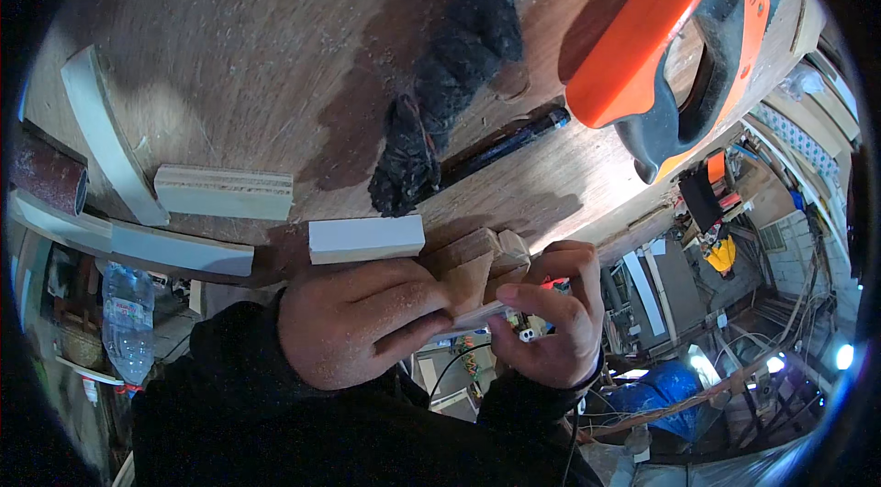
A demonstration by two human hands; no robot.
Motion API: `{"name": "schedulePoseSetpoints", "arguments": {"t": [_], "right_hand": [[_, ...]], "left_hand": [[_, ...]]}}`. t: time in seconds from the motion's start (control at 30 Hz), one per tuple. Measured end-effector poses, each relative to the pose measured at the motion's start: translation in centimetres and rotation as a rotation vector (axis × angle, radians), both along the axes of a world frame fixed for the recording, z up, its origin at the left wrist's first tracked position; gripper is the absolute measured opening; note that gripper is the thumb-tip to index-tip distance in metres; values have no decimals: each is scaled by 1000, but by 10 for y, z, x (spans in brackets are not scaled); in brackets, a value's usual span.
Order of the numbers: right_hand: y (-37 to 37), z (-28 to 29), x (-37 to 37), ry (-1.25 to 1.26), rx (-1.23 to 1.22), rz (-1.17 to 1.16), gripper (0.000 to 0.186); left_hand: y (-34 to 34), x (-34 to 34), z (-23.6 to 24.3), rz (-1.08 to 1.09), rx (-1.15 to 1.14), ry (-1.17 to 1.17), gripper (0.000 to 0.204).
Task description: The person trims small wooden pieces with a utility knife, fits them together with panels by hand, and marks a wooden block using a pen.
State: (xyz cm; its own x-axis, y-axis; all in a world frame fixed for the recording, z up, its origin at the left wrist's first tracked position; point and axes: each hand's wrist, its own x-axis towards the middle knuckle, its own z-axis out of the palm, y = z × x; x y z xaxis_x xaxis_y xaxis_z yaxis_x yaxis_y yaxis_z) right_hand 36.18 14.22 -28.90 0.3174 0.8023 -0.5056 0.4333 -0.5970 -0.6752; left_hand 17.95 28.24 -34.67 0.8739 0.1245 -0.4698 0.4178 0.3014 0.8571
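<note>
Two bare hands meet at the near edge of a wooden worktop (257, 55). The left hand (353, 322) and the right hand (551, 313) both close their grip on a small wooden piece (477, 271) between them. A white block (365, 239) lies just left; an orange saw handle (670, 37) sits far right.

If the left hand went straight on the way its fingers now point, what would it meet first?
Probably the right hand: the left hand points rightward across the small pale wooden piece both hold, though depth is unclear.
</note>
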Motion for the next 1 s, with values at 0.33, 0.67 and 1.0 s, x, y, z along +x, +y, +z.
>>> {"name": "schedulePoseSetpoints", "arguments": {"t": [0.33,0.67,1.0], "right_hand": [[22,3,15,98,-125,202,40],[32,6,15,101,-227,238,35],[34,4,14,116,-229,241,33]], "left_hand": [[-4,-4,-3,12,82,-50,30],[-2,-3,1,34,36,36,29],[-1,-3,0,27,34,29,30]]}}
